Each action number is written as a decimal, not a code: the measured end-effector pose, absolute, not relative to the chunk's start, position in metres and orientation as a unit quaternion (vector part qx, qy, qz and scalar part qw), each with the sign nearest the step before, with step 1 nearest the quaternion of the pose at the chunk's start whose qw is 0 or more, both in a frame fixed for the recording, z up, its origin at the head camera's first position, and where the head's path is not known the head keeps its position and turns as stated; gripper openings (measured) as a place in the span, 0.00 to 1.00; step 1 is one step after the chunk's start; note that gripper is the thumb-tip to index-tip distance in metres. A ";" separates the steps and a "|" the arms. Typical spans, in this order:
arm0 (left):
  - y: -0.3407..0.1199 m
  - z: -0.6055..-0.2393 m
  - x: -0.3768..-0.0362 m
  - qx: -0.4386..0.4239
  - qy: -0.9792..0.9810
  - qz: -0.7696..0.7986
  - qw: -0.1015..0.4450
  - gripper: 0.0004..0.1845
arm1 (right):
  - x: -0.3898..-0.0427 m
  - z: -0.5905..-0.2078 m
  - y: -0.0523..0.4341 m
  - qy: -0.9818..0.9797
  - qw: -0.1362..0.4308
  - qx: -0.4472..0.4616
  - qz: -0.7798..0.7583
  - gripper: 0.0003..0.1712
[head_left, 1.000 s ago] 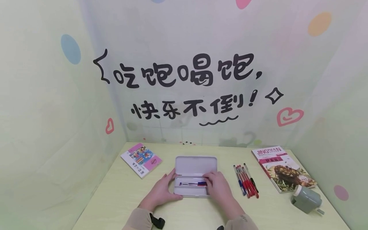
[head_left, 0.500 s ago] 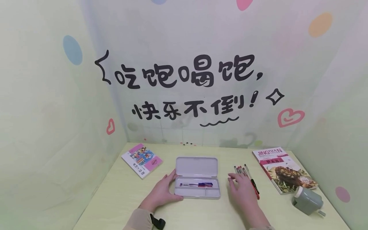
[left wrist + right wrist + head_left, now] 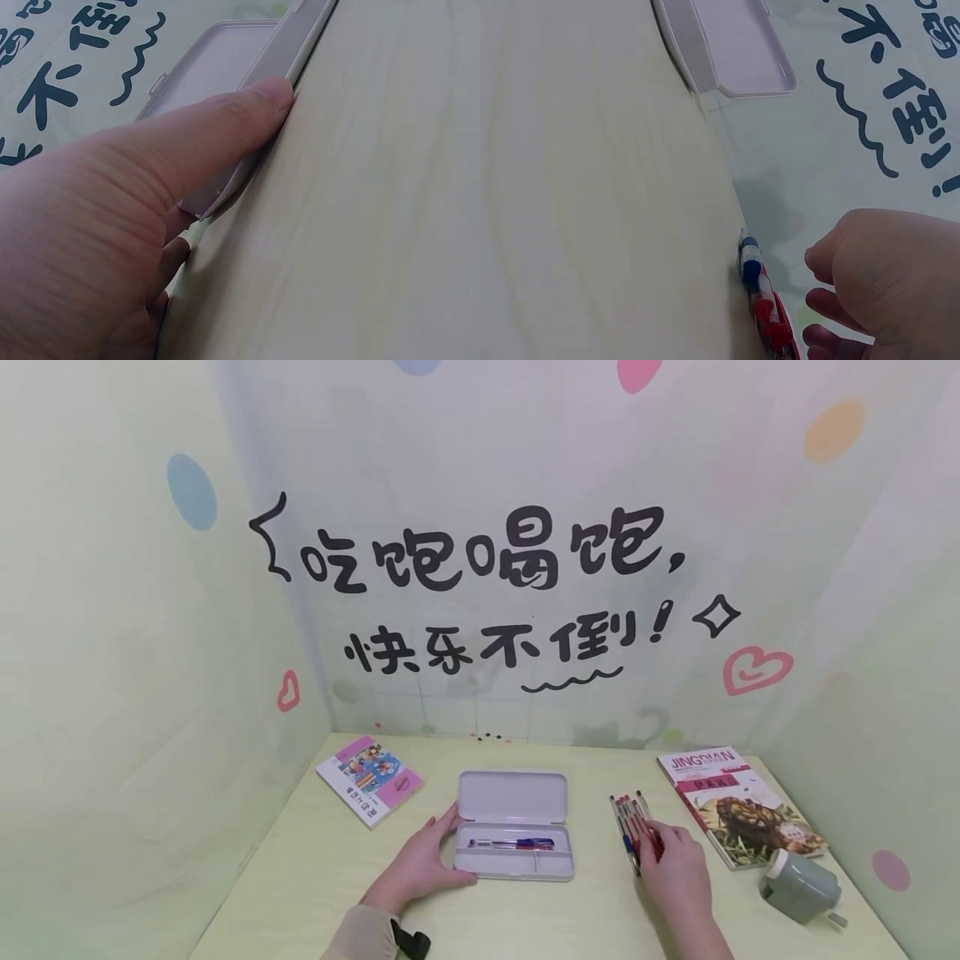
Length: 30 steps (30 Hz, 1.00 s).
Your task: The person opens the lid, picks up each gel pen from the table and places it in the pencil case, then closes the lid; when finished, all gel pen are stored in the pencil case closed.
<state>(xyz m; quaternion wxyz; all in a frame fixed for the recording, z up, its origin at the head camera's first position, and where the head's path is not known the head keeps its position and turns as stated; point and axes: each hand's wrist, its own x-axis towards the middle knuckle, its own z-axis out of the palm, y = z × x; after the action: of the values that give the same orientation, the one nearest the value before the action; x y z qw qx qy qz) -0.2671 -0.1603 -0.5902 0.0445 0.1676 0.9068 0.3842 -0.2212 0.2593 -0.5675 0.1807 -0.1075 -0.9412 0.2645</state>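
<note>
Right of the open white plastic pencil case [image 3: 514, 827], my right hand [image 3: 675, 868] covers the near ends of the row of red and blue pens [image 3: 632, 820].

From the head view I can't make out which pen the fingers touch; the right wrist view shows them loosely curled above a blue-capped pen, gripping nothing I can see. At the case's left end my left hand [image 3: 422, 860] lies relaxed, thumb flat along the front wall, fingers hidden behind the side. Inside the case lies one blue-and-red pen [image 3: 512, 842].
</note>
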 end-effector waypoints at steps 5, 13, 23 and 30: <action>-0.160 -0.590 -0.267 0.169 0.906 0.386 0.045 0.75 | -0.222 -0.568 0.265 -0.945 0.152 -0.128 0.259 0.27; -0.161 -0.591 -0.268 0.169 0.908 0.382 0.045 0.75 | -0.223 -0.566 0.273 -0.957 0.085 -0.152 0.231 0.33; -0.161 -0.592 -0.269 0.173 0.909 0.377 0.043 0.75 | -0.223 -0.566 0.277 -0.955 0.056 -0.171 0.234 0.30; -0.161 -0.592 -0.269 0.172 0.910 0.376 0.043 0.75 | -0.226 -0.569 0.277 -0.949 0.067 -0.189 0.243 0.26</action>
<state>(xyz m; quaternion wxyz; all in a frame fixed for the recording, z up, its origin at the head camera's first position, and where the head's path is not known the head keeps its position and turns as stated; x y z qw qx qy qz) -0.2685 -0.1609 -0.5916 0.0427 0.1716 0.9098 0.3755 -0.2255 0.2769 -0.5687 0.0671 -0.1888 -0.9491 0.2432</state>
